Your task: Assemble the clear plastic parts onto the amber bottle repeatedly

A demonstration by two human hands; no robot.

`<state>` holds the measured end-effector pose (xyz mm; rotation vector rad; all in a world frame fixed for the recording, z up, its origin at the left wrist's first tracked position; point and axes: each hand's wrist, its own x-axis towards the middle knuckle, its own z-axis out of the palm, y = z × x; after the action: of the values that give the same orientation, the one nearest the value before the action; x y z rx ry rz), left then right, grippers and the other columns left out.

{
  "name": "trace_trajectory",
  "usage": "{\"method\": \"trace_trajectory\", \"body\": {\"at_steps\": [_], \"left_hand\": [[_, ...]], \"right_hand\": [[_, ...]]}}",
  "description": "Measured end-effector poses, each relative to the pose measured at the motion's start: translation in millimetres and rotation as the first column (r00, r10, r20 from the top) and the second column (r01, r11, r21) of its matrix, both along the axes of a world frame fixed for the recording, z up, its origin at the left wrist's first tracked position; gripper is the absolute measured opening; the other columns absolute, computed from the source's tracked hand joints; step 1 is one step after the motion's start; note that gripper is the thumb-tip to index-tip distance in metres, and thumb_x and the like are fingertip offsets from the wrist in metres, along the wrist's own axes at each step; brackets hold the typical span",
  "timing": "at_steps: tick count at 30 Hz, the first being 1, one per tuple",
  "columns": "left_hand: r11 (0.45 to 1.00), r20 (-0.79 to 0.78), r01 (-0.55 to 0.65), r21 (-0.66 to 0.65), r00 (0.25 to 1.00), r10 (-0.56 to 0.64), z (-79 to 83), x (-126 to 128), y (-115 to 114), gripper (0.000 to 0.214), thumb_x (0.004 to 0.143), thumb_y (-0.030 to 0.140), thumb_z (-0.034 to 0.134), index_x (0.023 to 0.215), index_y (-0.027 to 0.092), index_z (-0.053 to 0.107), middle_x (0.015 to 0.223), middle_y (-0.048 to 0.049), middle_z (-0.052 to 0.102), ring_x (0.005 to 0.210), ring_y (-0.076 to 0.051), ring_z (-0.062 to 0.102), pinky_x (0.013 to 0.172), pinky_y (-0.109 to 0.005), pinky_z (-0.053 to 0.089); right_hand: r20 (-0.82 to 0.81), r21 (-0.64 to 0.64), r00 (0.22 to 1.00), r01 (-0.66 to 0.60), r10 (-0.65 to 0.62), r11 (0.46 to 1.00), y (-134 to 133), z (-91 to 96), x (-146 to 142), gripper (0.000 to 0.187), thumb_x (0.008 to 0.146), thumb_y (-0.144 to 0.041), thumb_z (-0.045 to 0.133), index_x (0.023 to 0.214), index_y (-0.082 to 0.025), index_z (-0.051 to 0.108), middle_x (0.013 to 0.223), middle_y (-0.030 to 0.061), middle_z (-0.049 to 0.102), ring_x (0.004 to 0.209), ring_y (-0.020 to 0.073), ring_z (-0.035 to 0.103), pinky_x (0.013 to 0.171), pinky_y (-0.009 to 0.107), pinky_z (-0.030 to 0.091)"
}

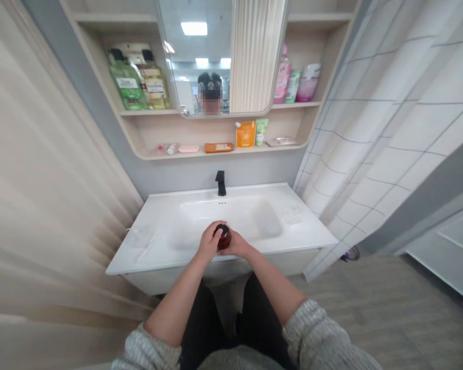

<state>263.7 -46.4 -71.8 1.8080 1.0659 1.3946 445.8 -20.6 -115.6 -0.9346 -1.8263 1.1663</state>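
Clasping a small round dark-red bottle [224, 237] in both hands, with the left hand [209, 241] curled over its dark top and the right hand [239, 245] cupped against its side and underside: a firm two-handed hold, neither hand released. Bottle held low over the front part of a white basin counter [301, 231], well in front of a black faucet [220, 183].

Main risk: a slip from the glossy, curved surface, especially with wet fingers, though wetness impossible to tell from this view. A drop here meaning a hard landing on the white counter, with possible cracking of the bottle or a roll into the shallow bowl. Any drift toward the body carrying the bottle past the counter's front edge, with a longer fall toward the grey floor [370, 303]. Uneven twisting between the two hands also a hazard, liable to jerk the bottle out of the grip. Seal of the top and contents of the bottle impossible to judge; tilting, if unsealed, risking a spill across the counter. Grey knit sleeves [312, 334] sitting well back on the forearms, unlikely to catch the bottle.
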Motion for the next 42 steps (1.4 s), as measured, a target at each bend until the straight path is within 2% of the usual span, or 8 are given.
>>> {"method": "trace_trajectory", "body": {"at_steps": [5, 9, 16, 20, 25, 28, 33, 42], "left_hand": [[0.988, 0.155, -0.111, -0.105, 0.98, 0.126, -0.5, 12, 2, 0.025, 0.095, 0.044, 0.075, 0.11, 0.024, 0.074, 0.12, -0.0116, 0.081, 0.117, -0.029, 0.076, 0.113, -0.053, 0.057], [0.987, 0.181, -0.128, -0.1, 0.973, 0.145, 7.6, 15, 4, 0.032, 0.083, 0.036, 0.085, 0.107, 0.023, 0.069, 0.114, -0.0095, 0.079, 0.115, -0.028, 0.075, 0.112, -0.051, 0.056], [0.994, 0.159, 0.018, -0.109, 0.987, -0.001, 11.9, 4, -8, 0.031, 0.1, 0.042, 0.061, 0.12, 0.023, 0.076, 0.131, -0.0108, 0.079, 0.128, -0.03, 0.072, 0.12, -0.05, 0.051], [0.987, 0.096, -0.08, -0.136, 0.991, 0.093, 16.4, 9, -2, 0.023, 0.093, 0.039, 0.074, 0.109, 0.024, 0.068, 0.119, -0.0099, 0.081, 0.115, -0.026, 0.076, 0.109, -0.046, 0.056], [0.964, -0.096, -0.18, -0.199, 0.982, 0.163, 36.5, 19, 8, 0.03, 0.085, 0.03, 0.084, 0.109, 0.026, 0.066, 0.104, -0.0041, 0.081, 0.102, -0.025, 0.077, 0.102, -0.043, 0.058], [0.973, -0.2, -0.162, -0.163, 0.971, 0.129, 41.0, 21, 6, 0.021, 0.088, 0.03, 0.081, 0.106, 0.025, 0.073, 0.112, -0.0071, 0.082, 0.11, -0.028, 0.076, 0.109, -0.047, 0.056], [0.983, -0.097, -0.048, -0.179, 0.995, 0.031, 38.6, 7, 3, 0.028, 0.094, 0.018, 0.058, 0.111, 0.024, 0.079, 0.124, -0.007, 0.083, 0.123, -0.025, 0.075, 0.117, -0.043, 0.055], [0.985, -0.313, -0.107, -0.138, 0.948, 0.059, 56.3, 13, 14, 0.011, 0.094, 0.032, 0.071, 0.093, 0.025, 0.079, 0.103, -0.0059, 0.084, 0.101, -0.027, 0.077, 0.104, -0.044, 0.059]], "right_hand": [[-0.008, -0.001, 1.0, 0.004, -0.004, 1.0, -1, 0.0, -1, 0.085, 0.057, -0.037, 0.104, 0.134, -0.022, 0.069, 0.122, 0.0077, 0.083, 0.112, 0.0341, 0.079, 0.105, 0.051, 0.063], [-0.017, 0.029, 1.0, -0.009, 0.009, 1.0, -2, 1.1, 0, 0.09, 0.06, -0.034, 0.103, 0.141, -0.021, 0.067, 0.131, 0.0093, 0.081, 0.118, 0.0347, 0.077, 0.108, 0.05, 0.061], [0.007, -0.006, 1.0, -0.002, 0.002, 1.0, -2, -1.4, 1, 0.094, 0.059, -0.034, 0.105, 0.143, -0.021, 0.066, 0.12, 0.0085, 0.083, 0.111, 0.0352, 0.079, 0.104, 0.051, 0.063], [-0.007, 0.015, 1.0, -0.015, 0.015, 1.0, -1, -2.4, 1, 0.099, 0.06, -0.033, 0.105, 0.149, -0.022, 0.062, 0.129, 0.0102, 0.081, 0.118, 0.035, 0.078, 0.107, 0.051, 0.062], [0.012, 0.03, 1.0, -0.004, 0.004, 1.0, 1, -7.3, 1, 0.098, 0.059, -0.033, 0.106, 0.147, -0.021, 0.064, 0.129, 0.0116, 0.081, 0.119, 0.0363, 0.078, 0.107, 0.052, 0.062], [0.018, 0.009, 1.0, -0.017, 0.017, 1.0, 3, -10.8, 1, 0.086, 0.06, -0.034, 0.104, 0.137, -0.021, 0.069, 0.125, 0.0108, 0.083, 0.116, 0.0363, 0.079, 0.107, 0.053, 0.062], [0.029, -0.009, 0.999, 0.013, -0.013, 1.0, 3, -9.5, 1, 0.088, 0.056, -0.035, 0.105, 0.135, -0.021, 0.07, 0.12, 0.007, 0.083, 0.11, 0.0329, 0.079, 0.105, 0.05, 0.062], [0.014, 0.001, 1.0, -0.016, 0.016, 1.0, 0, -4.2, 0, 0.1, 0.058, -0.039, 0.107, 0.146, -0.021, 0.064, 0.128, 0.0117, 0.081, 0.12, 0.0377, 0.077, 0.107, 0.053, 0.062]]}}
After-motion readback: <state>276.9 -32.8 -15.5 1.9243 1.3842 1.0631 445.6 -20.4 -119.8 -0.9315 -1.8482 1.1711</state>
